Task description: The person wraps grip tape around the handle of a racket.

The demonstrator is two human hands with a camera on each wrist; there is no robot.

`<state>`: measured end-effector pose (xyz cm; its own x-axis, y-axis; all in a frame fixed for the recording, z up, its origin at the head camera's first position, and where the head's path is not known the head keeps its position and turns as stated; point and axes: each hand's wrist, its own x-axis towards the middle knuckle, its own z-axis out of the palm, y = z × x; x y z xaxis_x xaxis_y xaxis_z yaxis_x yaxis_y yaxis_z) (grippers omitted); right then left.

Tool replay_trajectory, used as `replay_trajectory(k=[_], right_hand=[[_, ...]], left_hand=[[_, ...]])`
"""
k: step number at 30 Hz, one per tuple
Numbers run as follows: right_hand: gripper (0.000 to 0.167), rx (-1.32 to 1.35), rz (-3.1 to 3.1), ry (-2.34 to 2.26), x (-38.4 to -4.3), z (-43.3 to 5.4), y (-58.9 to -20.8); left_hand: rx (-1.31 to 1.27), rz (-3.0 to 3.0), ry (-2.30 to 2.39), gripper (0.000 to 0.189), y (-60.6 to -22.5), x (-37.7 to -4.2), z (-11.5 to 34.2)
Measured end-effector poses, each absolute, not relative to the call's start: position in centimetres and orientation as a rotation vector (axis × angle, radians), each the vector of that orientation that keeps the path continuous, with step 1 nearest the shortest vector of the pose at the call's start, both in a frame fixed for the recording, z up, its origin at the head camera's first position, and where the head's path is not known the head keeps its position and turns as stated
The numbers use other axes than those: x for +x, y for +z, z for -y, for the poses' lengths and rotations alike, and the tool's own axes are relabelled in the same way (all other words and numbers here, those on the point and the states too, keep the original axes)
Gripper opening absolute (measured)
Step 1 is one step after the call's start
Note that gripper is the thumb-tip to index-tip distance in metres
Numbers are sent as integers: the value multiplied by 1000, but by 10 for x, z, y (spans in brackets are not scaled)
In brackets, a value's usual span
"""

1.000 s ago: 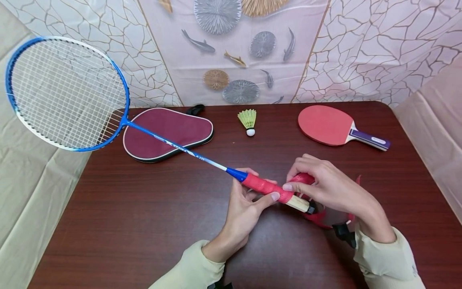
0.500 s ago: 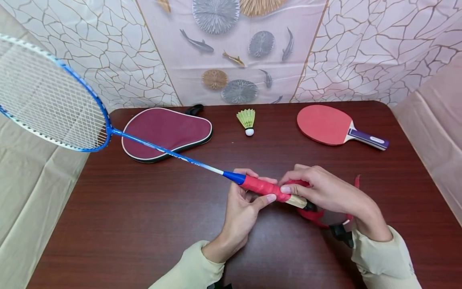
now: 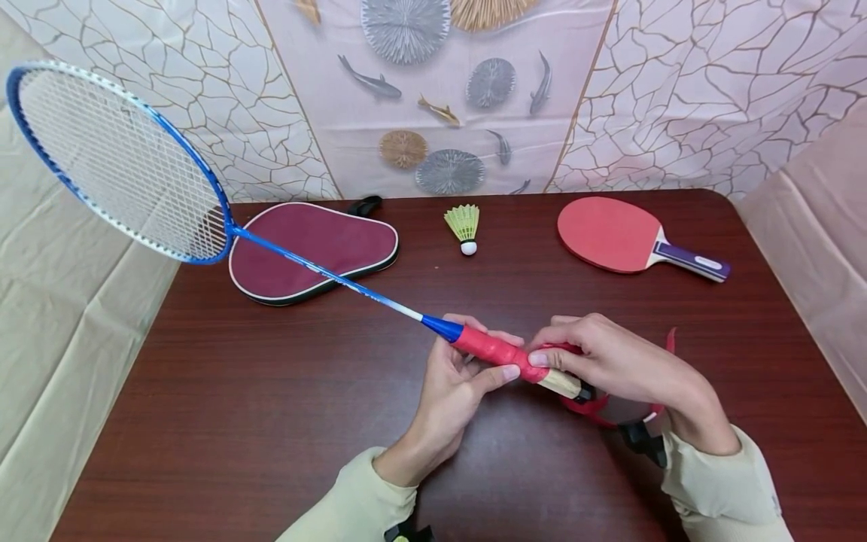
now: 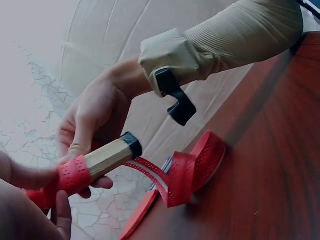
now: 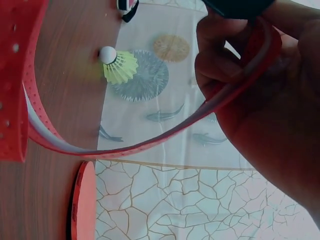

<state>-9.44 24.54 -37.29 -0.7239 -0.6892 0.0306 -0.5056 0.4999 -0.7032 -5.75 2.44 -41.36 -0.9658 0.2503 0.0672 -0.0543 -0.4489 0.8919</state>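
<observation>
A blue and white badminton racket [image 3: 325,273] slants up to the left above the table. Red perforated grip tape [image 3: 491,348] winds round the upper part of its handle, while bare wood [image 3: 561,382] and a black butt cap show below. My left hand [image 3: 447,399] holds the wrapped handle between thumb and fingers from beneath. With thumb and fingers, my right hand [image 3: 603,357] pinches the tape at the wrap's lower edge. From there the loose tape [image 5: 125,151] hangs in a long curve, its coils [image 4: 181,177] low over the table in the left wrist view.
A maroon paddle case [image 3: 311,248] lies at the back left, behind the racket's shaft. A yellow shuttlecock [image 3: 463,226] sits at the back middle. To its right rests a red table tennis paddle [image 3: 609,235]. A patterned cloth backs the dark wooden table [image 3: 271,421].
The racket has turned about its shaft, and its head swung left, then back right. My right hand has come slightly down and closer over the wrap's edge. The left hand keeps its hold.
</observation>
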Motion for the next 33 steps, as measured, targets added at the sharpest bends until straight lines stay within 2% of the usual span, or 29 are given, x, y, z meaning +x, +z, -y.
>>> replay_trajectory(k=[5,11,14,18,28,33], right_hand=[[13,-1040,-2553,-1050,-92,-241,-372],[11,-1019,-2604,-1061,-89,-233,-372],[11,-1005,-2610,-1064,-90,-230,-374],[11,-987,-2601,-1084,-91,-229,-376],[15,-914,-2590,-1125,-91,-236,-372],[20,-810,-2621,-1108,-89,-238,-367]], left_hand=[[311,-1595,2470,52,-410,-60,-22],[52,-1859,2284,51,-405,-58,-20],[5,-1872,2268,45,-403,-58,-20],[20,-1848,2303,39,-403,-58,-20],[167,-1650,2446,37,-404,-55,-24],[103,-1546,2531,39,-407,-53,-26]])
